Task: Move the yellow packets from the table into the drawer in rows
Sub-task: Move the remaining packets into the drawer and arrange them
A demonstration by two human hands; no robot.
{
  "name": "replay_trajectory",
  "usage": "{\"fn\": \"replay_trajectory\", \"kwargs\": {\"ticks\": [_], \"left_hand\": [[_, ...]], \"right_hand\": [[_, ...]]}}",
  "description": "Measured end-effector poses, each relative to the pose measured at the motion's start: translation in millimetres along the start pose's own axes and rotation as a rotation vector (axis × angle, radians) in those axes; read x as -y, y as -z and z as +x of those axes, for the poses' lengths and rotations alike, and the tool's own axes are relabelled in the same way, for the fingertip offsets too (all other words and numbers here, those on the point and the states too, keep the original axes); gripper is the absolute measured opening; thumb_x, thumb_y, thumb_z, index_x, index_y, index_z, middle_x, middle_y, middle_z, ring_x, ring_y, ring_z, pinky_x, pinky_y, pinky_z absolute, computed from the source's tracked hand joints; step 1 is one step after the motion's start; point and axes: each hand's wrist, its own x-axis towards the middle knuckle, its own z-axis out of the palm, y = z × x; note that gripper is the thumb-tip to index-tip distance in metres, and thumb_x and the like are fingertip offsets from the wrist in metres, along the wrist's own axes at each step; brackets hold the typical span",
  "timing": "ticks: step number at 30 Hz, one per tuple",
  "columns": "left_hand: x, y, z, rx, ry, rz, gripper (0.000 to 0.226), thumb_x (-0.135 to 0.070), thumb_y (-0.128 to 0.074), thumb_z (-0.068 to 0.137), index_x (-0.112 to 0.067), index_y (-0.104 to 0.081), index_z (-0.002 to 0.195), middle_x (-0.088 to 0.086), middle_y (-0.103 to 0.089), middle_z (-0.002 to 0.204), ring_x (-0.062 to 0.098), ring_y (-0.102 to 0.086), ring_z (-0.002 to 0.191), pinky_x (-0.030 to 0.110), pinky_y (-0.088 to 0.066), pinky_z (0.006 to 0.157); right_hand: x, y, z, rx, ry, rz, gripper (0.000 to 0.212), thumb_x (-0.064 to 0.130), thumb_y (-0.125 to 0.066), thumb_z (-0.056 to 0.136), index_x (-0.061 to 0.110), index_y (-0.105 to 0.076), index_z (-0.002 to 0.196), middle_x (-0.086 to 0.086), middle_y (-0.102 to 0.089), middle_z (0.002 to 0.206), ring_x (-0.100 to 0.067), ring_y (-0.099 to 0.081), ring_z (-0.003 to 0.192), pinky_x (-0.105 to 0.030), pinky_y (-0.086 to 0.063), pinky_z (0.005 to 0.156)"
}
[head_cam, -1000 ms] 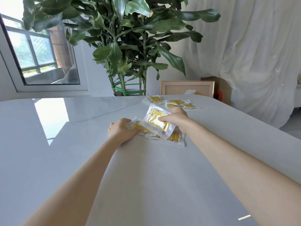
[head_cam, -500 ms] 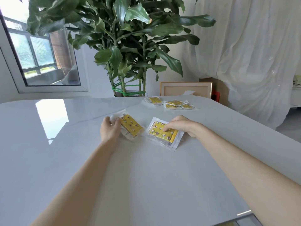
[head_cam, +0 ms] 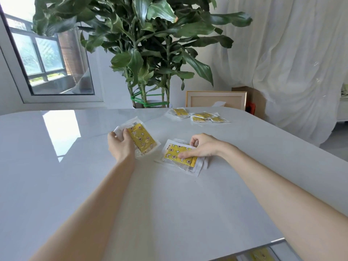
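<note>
- Since a second ago the single pile has split in two: the left hand grips the left packets by their near edge, thumb on top.
- The right hand pinches the right stack, thumb across its yellow face, on the table.
- Far packets lie well beyond; the drawer shows below the table's near edge.

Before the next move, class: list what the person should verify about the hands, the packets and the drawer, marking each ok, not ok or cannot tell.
1. Left hand grips a yellow packet: ok.
2. Right hand pinches the packet stack: ok.
3. Drawer open under the table: ok.
4. Room in the drawer for another row: cannot tell.
5. Table cleared of packets: not ok, far packets lie at its far edge.
</note>
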Motion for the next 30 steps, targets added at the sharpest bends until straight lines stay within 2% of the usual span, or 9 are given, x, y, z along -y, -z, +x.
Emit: {"fn": "replay_trajectory", "kwargs": {"ticks": [3,7,11,17,19,21,23,27,30], "left_hand": [[-4,4,-5,-0.060,0.040,-0.030,0.030,-0.024,-0.051,0.094,-0.026,-0.034,0.070,0.003,-0.049,0.092,0.017,-0.045,0.087,0.022,-0.033,0.076],[-5,14,-9,-0.006,0.036,-0.071,0.021,-0.024,-0.053,0.093,-0.023,-0.042,0.074,-0.002,-0.052,0.075,0.019,-0.052,0.081,0.028,-0.042,0.075],[-9,29,-22,-0.004,0.016,-0.097,0.011,-0.025,-0.054,0.091,-0.017,-0.047,0.089,-0.004,-0.048,0.066,0.021,-0.050,0.073,0.029,-0.042,0.071],[-32,54,-49,0.051,0.194,-0.166,0.016,-0.027,-0.057,0.090,-0.017,-0.054,0.102,-0.003,-0.051,0.070,0.022,-0.053,0.072,0.032,-0.048,0.070],[-42,62,-59,0.084,0.198,-0.166,0.018,-0.027,-0.057,0.091,-0.018,-0.054,0.107,-0.004,-0.051,0.073,0.020,-0.055,0.072,0.025,-0.051,0.063],[-54,71,-70,0.134,0.182,-0.167,0.011,-0.026,-0.057,0.091,-0.022,-0.052,0.100,-0.004,-0.053,0.073,0.019,-0.056,0.072,0.025,-0.053,0.063],[-68,80,-83,0.187,0.171,-0.175,0.006,-0.026,-0.058,0.091,-0.025,-0.052,0.090,-0.002,-0.055,0.075,0.019,-0.057,0.071,0.036,-0.053,0.073],[-92,100,-110,0.268,0.134,-0.179,0.015,-0.025,-0.055,0.093,-0.026,-0.049,0.079,0.001,-0.059,0.078,0.019,-0.059,0.069,0.041,-0.054,0.075],[-106,117,-131,0.327,0.122,-0.178,0.014,-0.025,-0.055,0.094,-0.027,-0.049,0.081,0.001,-0.061,0.081,0.020,-0.062,0.072,0.045,-0.055,0.075]], "right_hand": [[2,-1,-5,-0.018,-0.031,0.103,0.064,0.055,-0.083,0.060,0.020,-0.050,0.103,0.006,-0.050,0.109,-0.014,-0.049,0.104,-0.029,-0.042,0.083],[8,-4,-18,-0.075,-0.117,0.276,0.082,0.040,-0.090,0.058,0.019,-0.046,0.123,0.004,-0.047,0.113,-0.016,-0.051,0.111,-0.031,-0.046,0.089],[4,-11,-26,-0.093,-0.161,0.466,0.061,0.029,-0.092,0.056,0.006,-0.066,0.106,-0.003,-0.070,0.105,-0.022,-0.069,0.096,-0.034,-0.055,0.088],[7,-9,-62,-0.131,-0.166,0.726,0.036,0.013,-0.085,0.068,0.002,-0.070,0.099,-0.008,-0.071,0.087,-0.021,-0.067,0.074,-0.026,-0.054,0.066],[12,-5,-79,-0.132,-0.125,0.786,0.027,0.011,-0.082,0.072,0.003,-0.070,0.095,-0.006,-0.070,0.080,-0.017,-0.065,0.066,-0.022,-0.051,0.057],[18,0,-97,-0.128,-0.089,0.833,0.020,0.013,-0.079,0.076,0.008,-0.068,0.092,-0.004,-0.069,0.078,-0.016,-0.065,0.065,-0.021,-0.050,0.055],[25,5,-116,-0.118,-0.070,0.875,0.016,0.016,-0.078,0.078,0.012,-0.067,0.090,-0.002,-0.070,0.078,-0.015,-0.066,0.065,-0.022,-0.051,0.057],[34,12,-157,-0.092,-0.030,0.918,0.013,0.021,-0.077,0.079,0.016,-0.068,0.088,0.002,-0.071,0.076,-0.008,-0.066,0.058,-0.015,-0.048,0.048],[36,12,-188,-0.073,0.007,0.936,0.020,0.023,-0.076,0.079,0.015,-0.070,0.096,-0.001,-0.073,0.085,-0.013,-0.068,0.069,-0.020,-0.055,0.059]]}}
